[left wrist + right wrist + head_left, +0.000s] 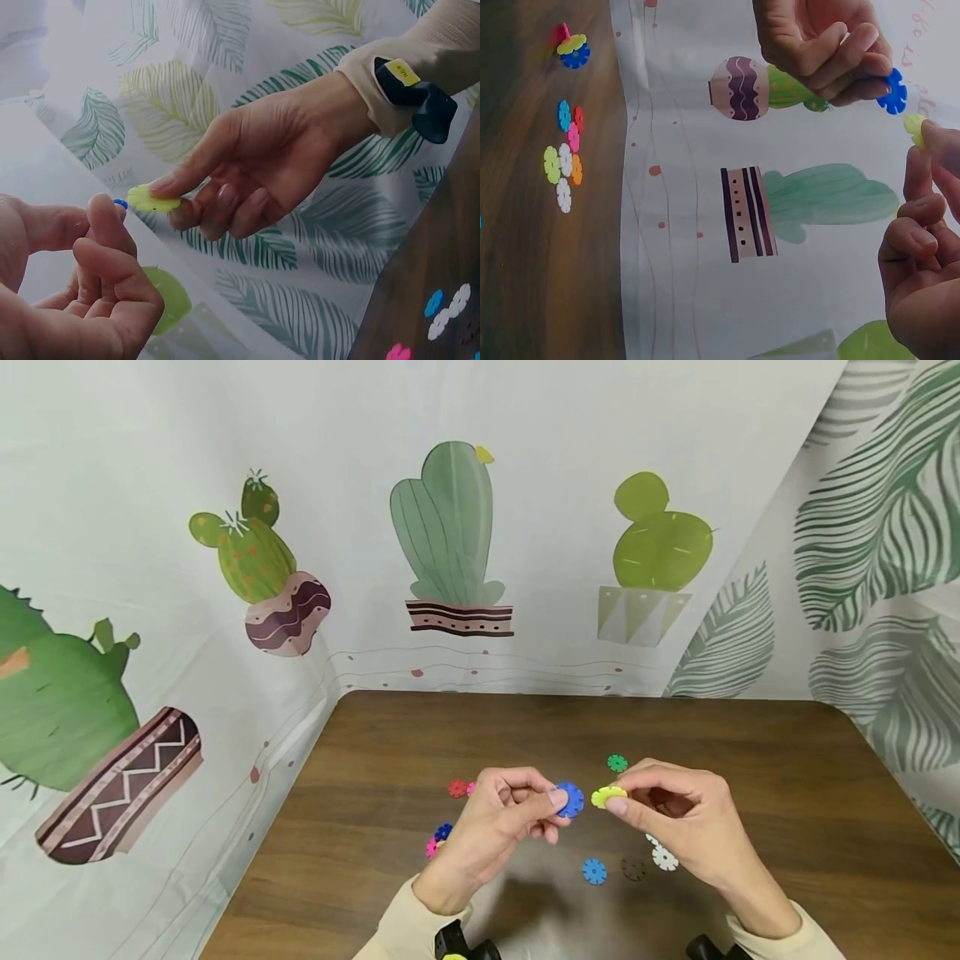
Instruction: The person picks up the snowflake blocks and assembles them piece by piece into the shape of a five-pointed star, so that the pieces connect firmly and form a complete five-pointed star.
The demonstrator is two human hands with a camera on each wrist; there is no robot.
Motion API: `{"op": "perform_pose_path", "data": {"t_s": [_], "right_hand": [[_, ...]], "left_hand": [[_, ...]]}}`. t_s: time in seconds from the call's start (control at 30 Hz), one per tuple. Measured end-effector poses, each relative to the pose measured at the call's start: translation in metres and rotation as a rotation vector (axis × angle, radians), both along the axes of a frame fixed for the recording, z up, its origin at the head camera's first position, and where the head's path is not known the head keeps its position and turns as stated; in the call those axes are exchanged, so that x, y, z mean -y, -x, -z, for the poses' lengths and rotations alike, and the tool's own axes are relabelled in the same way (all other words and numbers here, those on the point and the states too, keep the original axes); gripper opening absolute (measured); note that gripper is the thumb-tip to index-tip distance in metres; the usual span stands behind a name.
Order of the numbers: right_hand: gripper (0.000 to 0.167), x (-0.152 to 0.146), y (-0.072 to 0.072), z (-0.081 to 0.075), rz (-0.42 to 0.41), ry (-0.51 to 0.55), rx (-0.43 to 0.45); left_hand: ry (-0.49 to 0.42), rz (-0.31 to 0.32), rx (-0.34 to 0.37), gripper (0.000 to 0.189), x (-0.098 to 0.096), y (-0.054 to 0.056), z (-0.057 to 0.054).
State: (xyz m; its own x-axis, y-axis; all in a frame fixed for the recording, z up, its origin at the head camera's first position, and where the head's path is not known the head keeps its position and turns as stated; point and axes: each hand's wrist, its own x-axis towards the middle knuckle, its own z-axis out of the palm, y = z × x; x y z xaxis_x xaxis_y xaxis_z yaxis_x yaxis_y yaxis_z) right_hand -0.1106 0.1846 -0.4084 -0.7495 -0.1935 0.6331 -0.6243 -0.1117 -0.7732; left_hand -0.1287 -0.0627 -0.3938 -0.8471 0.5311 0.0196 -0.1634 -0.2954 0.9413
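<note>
My left hand [497, 827] pinches the blue disc [573, 800]; my right hand [701, 827], the yellow disc [604, 797]. Edge holds (yellow tilted flatter) presumably keep facing sides uncovered.

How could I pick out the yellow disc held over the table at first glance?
Start with the brown wooden table in front of the cactus-printed cloth. Above it, find the person's right hand, which pinches a yellow disc with a notched edge. Its bright yellow sets it apart from the blue disc, which the left hand holds close by.
</note>
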Motion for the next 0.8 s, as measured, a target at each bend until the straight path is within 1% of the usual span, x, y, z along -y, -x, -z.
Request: {"op": "perform_pose_path", "data": {"t_s": [0.17, 0.3, 0.47, 0.67, 0.8], "right_hand": [[0.038, 0.002, -0.001, 0.000, -0.026, 0.008, -0.068], [0.044, 0.003, -0.002, 0.001, 0.001, -0.015, -0.106], [0.045, 0.003, -0.001, 0.001, 0.029, -0.020, -0.171], [0.038, 0.005, 0.000, -0.002, 0.021, 0.006, -0.248], [0.036, 0.004, 0.000, -0.005, 0.016, 0.002, -0.267]], "left_hand": [[-0.007, 0.014, 0.001, 0.007, -0.004, -0.003, -0.001], [-0.004, 0.019, 0.024, 0.009, -0.008, -0.005, -0.001], [-0.016, 0.017, 0.045, 0.009, -0.012, -0.005, -0.001], [-0.034, 0.005, 0.026, 0.010, -0.014, -0.009, 0.000], [-0.049, -0.004, -0.004, 0.012, -0.017, -0.010, 0.002]]}}
